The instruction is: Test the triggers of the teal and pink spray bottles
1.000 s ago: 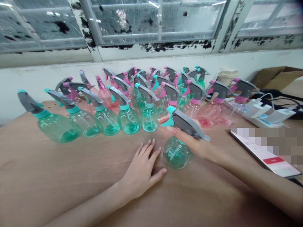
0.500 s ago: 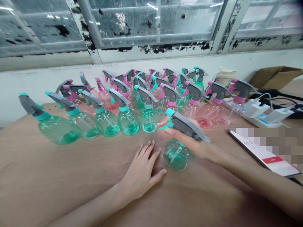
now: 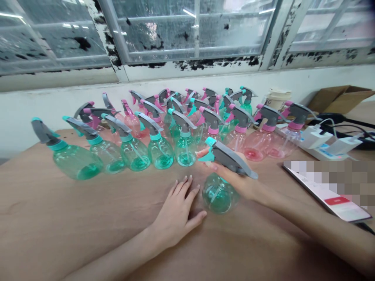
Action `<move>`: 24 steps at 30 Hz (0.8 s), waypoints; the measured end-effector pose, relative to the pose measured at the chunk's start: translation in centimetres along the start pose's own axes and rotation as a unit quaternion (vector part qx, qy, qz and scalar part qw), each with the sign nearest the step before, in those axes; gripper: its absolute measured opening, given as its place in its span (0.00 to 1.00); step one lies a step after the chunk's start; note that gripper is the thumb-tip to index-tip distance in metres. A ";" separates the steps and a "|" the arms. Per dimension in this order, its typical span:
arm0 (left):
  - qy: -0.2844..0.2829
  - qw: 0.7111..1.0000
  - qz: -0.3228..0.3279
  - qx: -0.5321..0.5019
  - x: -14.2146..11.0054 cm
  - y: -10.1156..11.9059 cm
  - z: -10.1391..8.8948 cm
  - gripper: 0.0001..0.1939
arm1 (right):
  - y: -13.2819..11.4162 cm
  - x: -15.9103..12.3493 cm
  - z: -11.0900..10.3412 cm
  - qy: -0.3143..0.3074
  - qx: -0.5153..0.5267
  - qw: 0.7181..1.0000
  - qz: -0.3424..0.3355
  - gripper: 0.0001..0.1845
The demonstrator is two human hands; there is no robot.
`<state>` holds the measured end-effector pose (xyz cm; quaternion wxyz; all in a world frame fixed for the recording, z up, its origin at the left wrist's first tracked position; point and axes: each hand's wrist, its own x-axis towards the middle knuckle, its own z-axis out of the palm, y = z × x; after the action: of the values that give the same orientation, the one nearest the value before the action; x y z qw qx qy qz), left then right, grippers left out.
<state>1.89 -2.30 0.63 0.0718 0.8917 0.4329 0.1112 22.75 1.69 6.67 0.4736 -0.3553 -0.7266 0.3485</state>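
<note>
My right hand (image 3: pixel 234 177) is closed around the neck of a green spray bottle (image 3: pixel 218 195), just under its grey and turquoise trigger head. The bottle's nozzle points up and left. Part of my grip is hidden behind the head. My left hand (image 3: pixel 178 210) lies flat on the wooden table (image 3: pixel 88 234) with fingers spread, a little left of that bottle and apart from it. Ahead of both hands runs a front row of green spray bottles (image 3: pixel 161 154) and pink spray bottles (image 3: pixel 254 146), with several more packed behind.
On the right lies a tablet-like screen (image 3: pixel 336 201), partly blurred out. Beyond it are a white power strip (image 3: pixel 325 152) with plugs and cables, an open cardboard box (image 3: pixel 340 99) and a pale lidded cup (image 3: pixel 278 99). A wall with windows (image 3: pixel 190 27) bounds the back.
The view has shifted slightly, so the bottles at the left appear a bit further right and lower. Both hands keep their poses; the right still grips the spray bottle.
</note>
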 end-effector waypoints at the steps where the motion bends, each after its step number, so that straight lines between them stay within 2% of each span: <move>1: 0.007 1.000 0.000 -0.011 0.0 0.0 0.0 0.31 | 0.1 -0.1 0.0 0.000 0.001 1.000 0.003 0.13; 5: 0.067 0.992 -0.010 -0.103 -0.4 0.1 -0.2 0.35 | -0.1 -0.3 0.5 0.002 0.010 1.000 0.014 0.15; 8: 0.103 0.980 -0.010 -0.171 -1.1 0.1 -1.2 0.36 | -1.0 -0.2 2.3 0.007 0.028 1.000 0.012 0.16; 11: 0.130 0.972 -0.007 -0.197 -2.5 -0.2 -2.5 0.38 | -2.1 0.3 5.5 0.013 0.041 0.999 -0.005 0.16; 15: 0.173 0.962 -0.059 -0.205 -5.8 -1.6 -4.1 0.37 | -3.4 1.4 10.8 0.001 0.058 0.998 -0.034 0.18; 19: 0.198 0.958 -0.126 -0.164 -10.3 -4.0 -5.5 0.30 | -5.0 3.1 16.0 -0.059 0.080 0.994 -0.049 0.21; 24: 0.230 0.940 -0.220 -0.120 -16.2 -7.8 -7.6 0.31 | -7.2 6.0 20.7 -0.214 0.057 0.971 -0.085 0.42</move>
<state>-15.72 -9.97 4.04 0.0996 0.7091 0.6064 0.3457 0.24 -0.36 9.03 0.3545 -0.1819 -0.8175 0.4159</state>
